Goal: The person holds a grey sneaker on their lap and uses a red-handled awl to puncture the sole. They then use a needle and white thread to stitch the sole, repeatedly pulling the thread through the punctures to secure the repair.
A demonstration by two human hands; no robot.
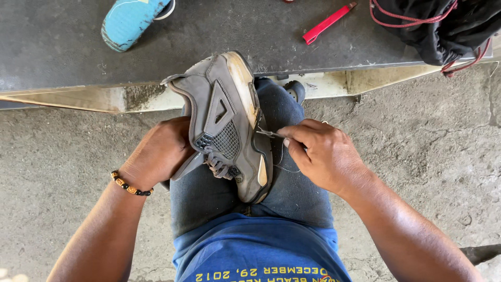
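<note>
Shoe: a worn grey suede high-top sneaker (224, 122) with mesh side panel and yellowed sole, lying on its side on the person's denim-clad thigh (282, 188).
Left hand (159, 151): curled against the sneaker's upper, bracing it; beaded bracelet (130, 187) at the wrist.
Right hand (321, 151): fingers pinched on a thin metal needle tool (270, 133) at the sneaker's sole edge.
Beyond the sneaker: dark counter (62, 47) bearing a turquoise shoe sole (130, 21) and a red flat tool (329, 22).

The floor (428, 156) is rough grey concrete with cracks. Far off runs a low dark platform (62, 47) with a worn pale edge (78, 98). Daylight falls on everything.
</note>
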